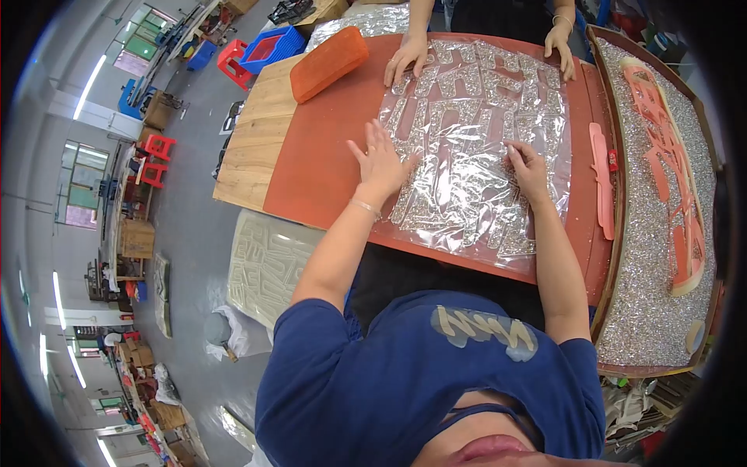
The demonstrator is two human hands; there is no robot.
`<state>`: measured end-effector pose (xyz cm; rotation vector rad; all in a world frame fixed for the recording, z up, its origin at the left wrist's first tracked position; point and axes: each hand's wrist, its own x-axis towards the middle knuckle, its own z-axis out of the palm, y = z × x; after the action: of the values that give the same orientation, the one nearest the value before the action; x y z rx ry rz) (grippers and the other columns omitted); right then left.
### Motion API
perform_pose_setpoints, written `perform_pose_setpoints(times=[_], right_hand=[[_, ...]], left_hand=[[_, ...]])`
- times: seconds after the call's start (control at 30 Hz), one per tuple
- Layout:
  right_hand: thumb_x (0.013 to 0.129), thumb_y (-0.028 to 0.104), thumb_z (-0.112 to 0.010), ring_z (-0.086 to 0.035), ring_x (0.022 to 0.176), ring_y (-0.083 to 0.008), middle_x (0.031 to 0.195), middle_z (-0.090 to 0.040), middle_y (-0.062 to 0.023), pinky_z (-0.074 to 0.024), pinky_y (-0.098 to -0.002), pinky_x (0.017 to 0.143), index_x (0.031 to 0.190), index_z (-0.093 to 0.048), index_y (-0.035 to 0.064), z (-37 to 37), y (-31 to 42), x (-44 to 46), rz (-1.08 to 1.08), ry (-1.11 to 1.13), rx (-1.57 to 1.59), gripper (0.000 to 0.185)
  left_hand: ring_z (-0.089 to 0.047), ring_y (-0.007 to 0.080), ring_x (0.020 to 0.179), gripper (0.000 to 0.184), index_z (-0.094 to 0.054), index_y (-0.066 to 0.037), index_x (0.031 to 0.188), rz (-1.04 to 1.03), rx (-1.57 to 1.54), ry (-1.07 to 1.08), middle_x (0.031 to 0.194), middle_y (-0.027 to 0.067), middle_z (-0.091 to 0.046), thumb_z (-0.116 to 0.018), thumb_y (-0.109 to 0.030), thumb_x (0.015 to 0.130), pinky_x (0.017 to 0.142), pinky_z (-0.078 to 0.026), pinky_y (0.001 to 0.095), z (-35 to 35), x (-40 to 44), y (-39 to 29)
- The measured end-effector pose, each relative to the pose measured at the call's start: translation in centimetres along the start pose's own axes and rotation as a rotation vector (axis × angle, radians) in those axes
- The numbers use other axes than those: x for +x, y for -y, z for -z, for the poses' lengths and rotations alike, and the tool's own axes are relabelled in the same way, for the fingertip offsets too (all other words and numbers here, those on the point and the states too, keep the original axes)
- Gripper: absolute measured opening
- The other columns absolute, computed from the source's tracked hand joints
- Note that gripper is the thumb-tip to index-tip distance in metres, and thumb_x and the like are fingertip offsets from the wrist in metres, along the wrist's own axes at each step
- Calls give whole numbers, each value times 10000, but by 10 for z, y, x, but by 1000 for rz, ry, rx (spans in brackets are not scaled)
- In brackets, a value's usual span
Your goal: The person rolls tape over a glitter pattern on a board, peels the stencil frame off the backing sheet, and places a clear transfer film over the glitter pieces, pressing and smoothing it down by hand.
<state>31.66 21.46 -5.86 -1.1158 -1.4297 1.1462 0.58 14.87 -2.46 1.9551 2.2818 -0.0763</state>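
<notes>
A clear plastic sheet point(467, 179) lies across the red mat point(311, 156), with glittering silver letter-like shapes beneath or within it. At the sheet's left edge, my left hand point(381, 165) is open with fingers spread, palm toward the mat. My right hand point(531, 173) is over the sheet's right part, fingers curled and thumb drawn in; what it pinches, if anything, is too small to make out. Across the table, a co-worker's hand point(408, 59) rests on the sheet's far left corner. Their other hand point(559, 50) touches the far right corner.
An orange fuzzy block point(328, 65) sits on the mat's far left. Right of the sheet lies a pink strip point(601, 180). Beyond it, a tray of silver glitter grains point(646, 319) holds a pink cut-out stencil point(677, 187). A wooden board point(257, 132) extends left.
</notes>
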Motion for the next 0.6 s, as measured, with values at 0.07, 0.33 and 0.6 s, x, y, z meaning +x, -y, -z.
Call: perform_pose_setpoints(times=[0.07, 0.33, 0.6], right_hand=[[928, 131, -581, -576, 681, -71, 750, -643, -14, -461, -231, 618, 1070, -668, 28, -3, 0, -4, 76, -10, -12, 196], [921, 43, -559, -636, 893, -139, 934, -680, -79, -490, -270, 805, 1095, -636, -9, 16, 53, -33, 267, 42, -48, 198], [949, 90, -530, -625, 999, -225, 1070, -665, -135, -478, -323, 888, 1123, -633, -8, 155, 116, -133, 216, -704, -754, 225]], left_hand=[[-58, 317, 1454, 913, -176, 94, 1445, -80, -35, -91, 1541, 246, -123, -359, -625, 913, 1088, 3, 657, -14, -7, -5], [-182, 432, 1399, 853, -303, 116, 1385, -286, -142, -164, 1464, 303, -269, -487, -557, 893, 1118, -107, 574, -19, -144, -64], [-221, 434, 1385, 571, -408, -7, 1362, -137, -172, -31, 1477, 265, -270, -584, -188, 850, 1123, -177, 547, -143, -266, 136]])
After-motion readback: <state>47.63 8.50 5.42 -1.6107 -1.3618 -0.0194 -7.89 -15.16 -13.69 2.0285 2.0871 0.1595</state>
